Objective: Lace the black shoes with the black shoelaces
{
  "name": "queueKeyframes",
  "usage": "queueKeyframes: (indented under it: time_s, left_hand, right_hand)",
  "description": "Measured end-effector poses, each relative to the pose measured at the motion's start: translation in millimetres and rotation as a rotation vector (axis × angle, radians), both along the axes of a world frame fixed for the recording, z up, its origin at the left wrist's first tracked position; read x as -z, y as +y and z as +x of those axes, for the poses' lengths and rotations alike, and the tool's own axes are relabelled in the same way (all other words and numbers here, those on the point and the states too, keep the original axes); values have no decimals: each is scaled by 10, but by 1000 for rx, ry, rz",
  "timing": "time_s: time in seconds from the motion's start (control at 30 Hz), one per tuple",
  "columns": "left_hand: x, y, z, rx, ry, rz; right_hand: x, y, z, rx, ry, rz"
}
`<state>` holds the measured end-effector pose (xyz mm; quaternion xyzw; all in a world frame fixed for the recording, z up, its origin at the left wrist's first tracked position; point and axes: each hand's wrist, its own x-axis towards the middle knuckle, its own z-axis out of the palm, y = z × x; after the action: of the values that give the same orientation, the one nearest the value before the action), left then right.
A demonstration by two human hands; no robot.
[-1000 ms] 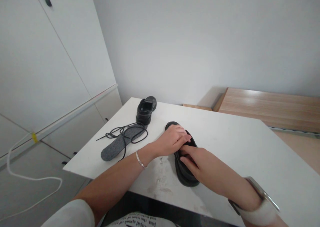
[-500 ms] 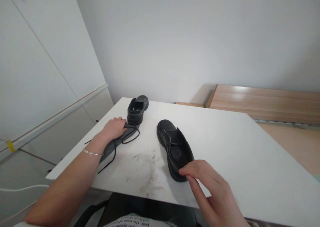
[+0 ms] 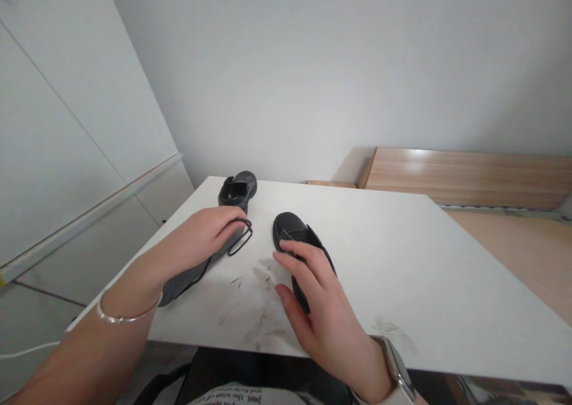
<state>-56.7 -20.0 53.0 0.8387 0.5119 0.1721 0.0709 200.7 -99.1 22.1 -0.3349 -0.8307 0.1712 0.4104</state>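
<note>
My left hand (image 3: 212, 231) is closed on a black shoelace (image 3: 241, 244), whose loop hangs out past the fingertips. Below that hand a dark grey insole (image 3: 183, 283) lies flat on the table's left side. Just beyond it a black shoe (image 3: 236, 189) stands with its toe pointing away. Over the second black shoe (image 3: 290, 223), in the middle of the table, my right hand (image 3: 313, 298) hovers with its fingers apart and nothing in them. It hides most of that shoe's opening and heel. Whether the fingertips touch the shoe I cannot tell.
The white table (image 3: 388, 256) has dark dirt smudges (image 3: 263, 327) near its front edge. A wood-grain board (image 3: 465, 178) stands behind on the right. White cabinets (image 3: 75, 95) rise on the left, and a white cable (image 3: 31, 350) hangs at lower left.
My right hand has left the near shoe's heel and moved left and forward over its opening, fingers spread. My left hand has lifted the shoelace, drawing its loose ends in from the table.
</note>
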Motion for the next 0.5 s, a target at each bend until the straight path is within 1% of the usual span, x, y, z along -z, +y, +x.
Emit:
queueKeyframes:
  time_s: [0.07, 0.13, 0.2, 0.27, 0.33, 0.43, 0.5]
  left_hand:
    - [-211, -215, 228, 135, -64, 1]
    - [-342, -370, 389, 224, -117, -2]
    - [-388, -445, 449, 258, -160, -19]
    - [-376, -453, 417, 243, -201, -54]
    - [-335, -423, 327, 209, -241, -98]
    - [-257, -369, 162, 173, -301, -143]
    - [-210, -348, 66, 94, -406, -71]
  right_hand:
    - [-33, 39, -106, 45, 41, -68]
    - [-71, 61, -163, 4, 112, -237]
    - [-110, 67, -145, -83, 190, -452]
    - [-137, 65, -50, -110, 282, -606]
    - [-137, 66, 100, -36, 423, -634]
    - [-89, 80, 355, 128, 647, -559]
    - [-52, 90, 497, 229, 723, -486]
